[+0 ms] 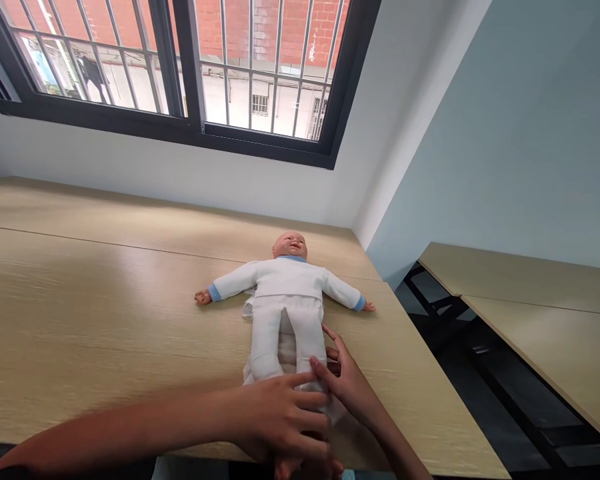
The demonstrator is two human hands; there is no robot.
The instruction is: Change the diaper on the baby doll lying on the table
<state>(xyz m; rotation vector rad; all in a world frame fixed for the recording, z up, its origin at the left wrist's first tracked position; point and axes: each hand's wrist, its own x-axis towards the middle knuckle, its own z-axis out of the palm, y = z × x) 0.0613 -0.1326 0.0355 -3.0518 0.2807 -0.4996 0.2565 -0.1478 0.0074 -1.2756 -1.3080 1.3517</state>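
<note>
A baby doll (290, 280) lies on its back on the wooden table (105, 320), arms stretched out to both sides. It wears a white top and white trousers with blue collar and cuffs. My left hand (287, 417) reaches across the doll's lower legs, its fingers apart and partly over the leg on the right. At that same leg is my right hand (347, 377), thumb on top and fingers curled against the outer side. A white cloth (249, 310) shows from beneath the doll. My left hand hides most of the shins; parts of the feet show at the bottom edge.
Behind the table stands a white wall (180, 173) with a dark-framed, barred window (190, 127). To the right is a second wooden table (545, 347) with a dark metal frame, separated by a gap. The near table's right edge slants toward the lower right.
</note>
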